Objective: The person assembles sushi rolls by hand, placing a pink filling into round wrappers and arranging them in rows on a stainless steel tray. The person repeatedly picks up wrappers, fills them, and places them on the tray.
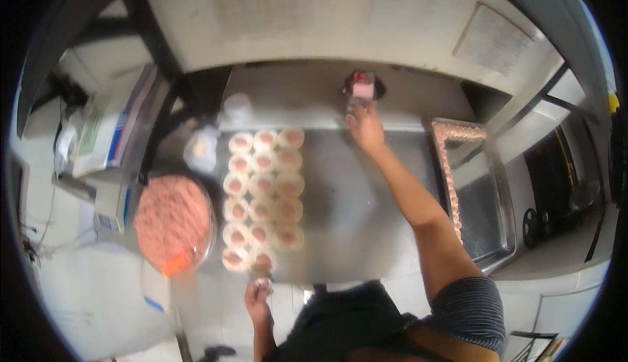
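Rows of pale round dough wrappers [265, 141], most with a dab of pink filling, lie on the left half of the metal table. My left hand [260, 293] is closed at the near table edge, just below the last wrappers. Pale residue or a small pale thing shows at its fingers; I cannot make out which. Stretched toward the far side, my right hand [366, 126] has its fingers apart, though blurred. They reach the near side of a small device [363, 90] with red lit marks and a pink patch, standing before a dark round dish.
A big bowl of pink filling [171, 221] with an orange spatula [176, 262] stands at the left. On the right, a metal tray [504, 218] has small pinkish pieces lined along two sides. White bags [199, 149] lie behind the bowl; boxes [118, 123] are farther left.
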Action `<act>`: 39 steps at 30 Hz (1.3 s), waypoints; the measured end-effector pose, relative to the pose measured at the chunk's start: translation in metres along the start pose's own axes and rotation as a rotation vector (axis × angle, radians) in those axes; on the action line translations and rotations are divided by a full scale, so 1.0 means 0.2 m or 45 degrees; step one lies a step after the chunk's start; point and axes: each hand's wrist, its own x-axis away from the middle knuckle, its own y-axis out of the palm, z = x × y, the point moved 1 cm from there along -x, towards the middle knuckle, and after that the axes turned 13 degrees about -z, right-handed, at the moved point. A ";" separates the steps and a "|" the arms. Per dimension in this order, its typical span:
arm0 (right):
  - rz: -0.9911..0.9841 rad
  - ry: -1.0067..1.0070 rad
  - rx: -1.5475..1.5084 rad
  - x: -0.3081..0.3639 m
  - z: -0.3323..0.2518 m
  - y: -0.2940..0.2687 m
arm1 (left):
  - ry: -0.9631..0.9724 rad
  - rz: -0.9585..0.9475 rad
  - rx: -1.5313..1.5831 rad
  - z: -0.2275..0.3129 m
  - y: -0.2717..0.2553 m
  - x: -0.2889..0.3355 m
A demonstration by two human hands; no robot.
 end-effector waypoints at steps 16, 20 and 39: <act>-1.184 0.083 -0.346 1.00 -0.70 0.39 | -0.091 -0.168 0.199 0.04 0.16 -0.14; -1.235 0.602 -1.541 1.09 -0.60 0.35 | -0.044 -0.147 0.389 -0.10 0.23 -0.24; -0.860 0.786 -1.788 1.43 -0.18 -0.67 | -0.346 -0.710 0.100 -0.03 1.15 -0.15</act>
